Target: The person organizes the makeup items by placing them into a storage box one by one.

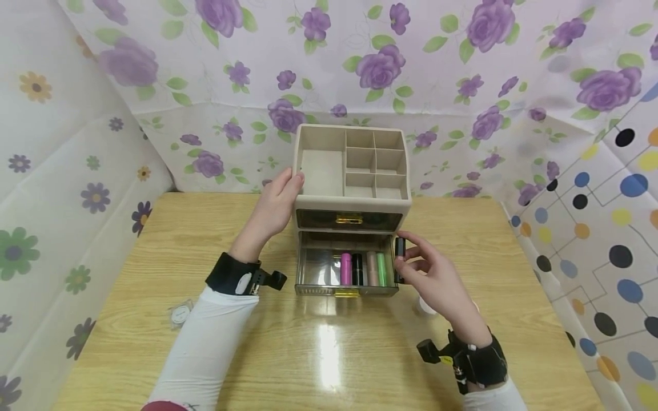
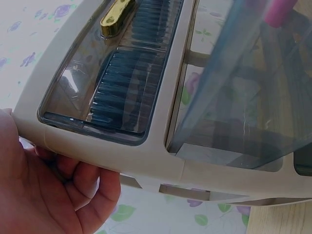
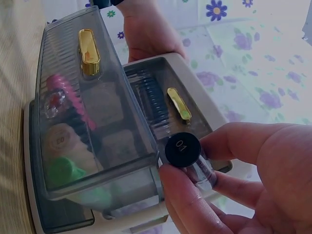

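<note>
Tubes [image 1: 346,269]: four in drawer [image 1: 311,290], one beside

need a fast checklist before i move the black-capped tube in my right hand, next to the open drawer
1. Right grip pinching the black-capped tube: ok.
2. Left grip on the organizer's left side: ok.
3. Lower drawer pulled out: ok.
4. Upper drawer shut: ok.
5. Pink tube and green tube inside the lower drawer: ok.
6. Held tube clear of the drawer's right edge: cannot tell.
</note>
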Motion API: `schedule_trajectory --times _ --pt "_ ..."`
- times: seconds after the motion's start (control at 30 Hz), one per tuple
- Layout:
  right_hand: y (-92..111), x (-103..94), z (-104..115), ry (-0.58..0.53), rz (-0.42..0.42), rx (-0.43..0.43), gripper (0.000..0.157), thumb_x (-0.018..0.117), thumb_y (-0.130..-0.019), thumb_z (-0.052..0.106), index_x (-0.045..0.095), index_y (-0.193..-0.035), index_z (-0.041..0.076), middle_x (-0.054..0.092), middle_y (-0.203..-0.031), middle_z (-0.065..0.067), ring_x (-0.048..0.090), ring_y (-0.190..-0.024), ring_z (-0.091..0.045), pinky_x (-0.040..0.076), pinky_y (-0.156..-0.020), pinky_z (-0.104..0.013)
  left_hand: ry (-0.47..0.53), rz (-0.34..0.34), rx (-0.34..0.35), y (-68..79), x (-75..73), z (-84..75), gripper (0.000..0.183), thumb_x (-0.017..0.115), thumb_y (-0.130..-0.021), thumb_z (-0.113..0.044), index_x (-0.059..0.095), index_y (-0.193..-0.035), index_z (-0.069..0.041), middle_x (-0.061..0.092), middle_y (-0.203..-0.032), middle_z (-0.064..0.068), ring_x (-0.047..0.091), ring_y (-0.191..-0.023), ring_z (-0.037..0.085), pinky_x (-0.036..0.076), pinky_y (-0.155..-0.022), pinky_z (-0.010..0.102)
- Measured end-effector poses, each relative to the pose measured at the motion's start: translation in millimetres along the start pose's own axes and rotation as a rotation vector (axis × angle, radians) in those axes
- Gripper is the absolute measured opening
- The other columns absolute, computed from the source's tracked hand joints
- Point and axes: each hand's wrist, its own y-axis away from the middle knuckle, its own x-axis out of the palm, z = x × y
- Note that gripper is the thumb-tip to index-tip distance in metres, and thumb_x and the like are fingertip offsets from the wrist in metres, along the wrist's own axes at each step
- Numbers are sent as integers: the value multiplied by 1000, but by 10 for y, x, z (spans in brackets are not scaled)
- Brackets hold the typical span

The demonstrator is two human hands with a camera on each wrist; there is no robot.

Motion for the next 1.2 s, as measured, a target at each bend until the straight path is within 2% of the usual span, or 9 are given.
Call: schedule_trajectory --times 0.1,0.17,0.4,0.53,0.77,0.8,0.93,1.03,1.2 --pt "-25 27 54 18 3 -35 56 74 -104 23 54 -156 28 67 -117 -11 73 -95 -24 60 -72 -31 -4 2 3 -11 -1 -6 43 36 -115 -47 50 -104 -8 44 -83 12 46 -76 30 42 -73 44" --pt "-62 68 102 37 12 -67 57 75 -103 22 55 -156 28 69 -115 -9 73 -94 -22 59 -70 -31 -9 0 6 -20 -8 -13 43 36 -115 -47 47 -100 -9 36 -75 8 38 -68 28 37 -66 41" --pt "-260 327 262 83 123 -175 60 76 -101 13 55 -155 25 71 -110 -1 73 -89 -18 61 -65 -37 -30 -5 -8 -18 -42 -30 43 35 -115 -49 46 -100 -10 35 -73 7 36 -65 27 34 -64 40" --pt "-374 505 339 136 160 -199 57 76 -101 17 56 -155 23 71 -106 2 71 -86 -14 58 -65 -36 -34 -3 -31 -22 -56 -17 46 34 -115 -51 47 -105 -9 37 -80 11 40 -72 30 37 -70 43" --pt "-511 789 433 224 178 -174 53 76 -100 18 59 -151 16 72 -95 5 70 -72 -9 58 -65 -32 -43 2 -50 -7 -48 -9 47 34 -114 -52 51 -112 -9 45 -91 13 48 -84 32 41 -77 45" --pt "-522 819 449 246 179 -168 53 75 -100 18 59 -150 16 72 -93 6 69 -70 -8 58 -64 -31 -40 5 -51 -6 -45 -11 48 34 -114 -53 50 -110 -8 42 -88 15 46 -81 34 41 -75 46" --pt "-546 907 516 357 183 -150 49 75 -96 17 64 -144 12 69 -79 8 63 -60 -8 54 -59 -31 -39 -1 -46 6 -34 -22 48 34 -114 -52 53 -115 -7 52 -99 16 53 -93 33 44 -82 48" --pt "-543 949 542 448 184 -134 46 75 -95 18 66 -139 8 62 -67 7 56 -52 -9 48 -52 -31 -40 1 -47 9 -23 -28 48 34 -114 -52 53 -114 -7 52 -95 15 52 -89 33 44 -80 47" --pt "-526 998 540 540 205 -97 43 76 -97 22 67 -136 6 48 -57 7 47 -44 -8 42 -45 -29 -32 5 -44 15 7 -35 47 35 -114 -53 48 -102 -9 36 -78 9 39 -71 30 37 -69 42"
